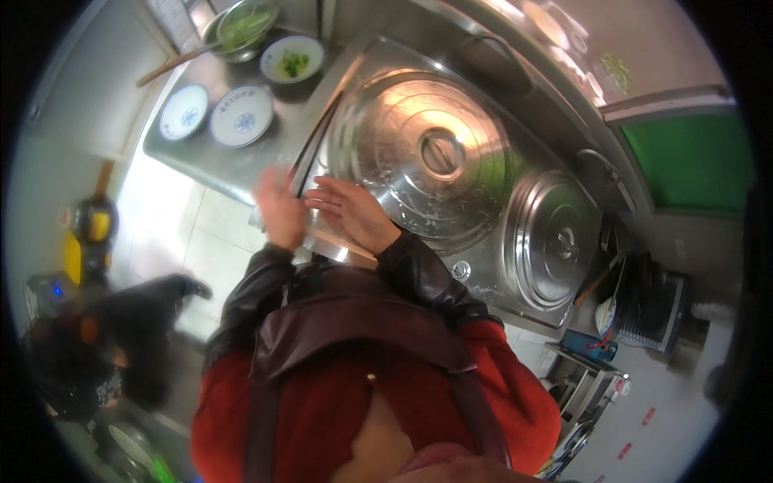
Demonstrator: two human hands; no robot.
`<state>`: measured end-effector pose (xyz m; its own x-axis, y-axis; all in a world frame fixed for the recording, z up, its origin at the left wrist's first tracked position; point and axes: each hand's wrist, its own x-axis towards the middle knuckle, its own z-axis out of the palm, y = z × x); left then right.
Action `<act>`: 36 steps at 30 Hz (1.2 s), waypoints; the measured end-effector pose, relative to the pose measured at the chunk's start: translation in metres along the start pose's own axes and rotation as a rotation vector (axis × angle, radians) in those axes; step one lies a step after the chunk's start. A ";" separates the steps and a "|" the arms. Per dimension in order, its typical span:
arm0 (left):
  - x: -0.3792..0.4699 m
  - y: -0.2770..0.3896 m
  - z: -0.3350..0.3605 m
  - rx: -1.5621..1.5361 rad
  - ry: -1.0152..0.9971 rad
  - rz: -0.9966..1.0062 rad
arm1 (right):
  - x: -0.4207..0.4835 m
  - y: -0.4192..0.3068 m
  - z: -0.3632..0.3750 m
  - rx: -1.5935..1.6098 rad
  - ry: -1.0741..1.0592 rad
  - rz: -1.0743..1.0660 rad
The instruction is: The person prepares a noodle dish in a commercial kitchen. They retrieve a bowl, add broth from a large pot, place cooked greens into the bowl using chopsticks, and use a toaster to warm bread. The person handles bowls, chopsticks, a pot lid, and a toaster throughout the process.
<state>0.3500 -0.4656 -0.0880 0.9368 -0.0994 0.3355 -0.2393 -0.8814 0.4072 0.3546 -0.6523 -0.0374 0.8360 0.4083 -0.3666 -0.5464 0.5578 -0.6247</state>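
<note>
My left hand [279,208] is blurred, raised near the front edge of the steel counter. Close beside it, my right hand [353,212] has its palm turned inward and its fingers extended towards the other hand, holding nothing. Whether the two touch is unclear. Long dark chopsticks or thin rods [315,143] lie just beyond the hands, along the left side of a large round steel lid [392,145]. A smaller steel lid [546,241] covers a pot further right. Beyond the hands, at the upper left, are two white patterned bowls [241,116].
A bowl with chopped greens [294,59] and a wooden-handled strainer [181,62] over a metal bowl of greens stand at the upper left. Another person [102,344] in dark clothing is at the lower left. A green panel [688,163] is at the right.
</note>
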 end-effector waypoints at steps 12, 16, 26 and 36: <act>-0.311 -0.190 0.028 0.237 -0.566 -1.108 | -0.064 -0.084 -0.184 -1.565 0.871 -0.627; -0.384 -0.171 0.033 0.014 -0.610 -1.419 | -0.059 -0.090 -0.197 -1.627 0.886 -0.631; -0.380 -0.114 0.026 -0.159 -0.143 -1.649 | -0.061 -0.072 -0.172 -1.602 0.787 -0.711; -0.106 -0.020 0.015 0.031 0.122 -0.267 | -0.089 -0.054 -0.173 -1.618 0.825 -0.696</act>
<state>0.2596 -0.4443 -0.1446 0.9274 0.1930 0.3204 0.0213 -0.8825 0.4698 0.3184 -0.8440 -0.0905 0.9291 -0.2092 0.3050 -0.0089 -0.8370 -0.5471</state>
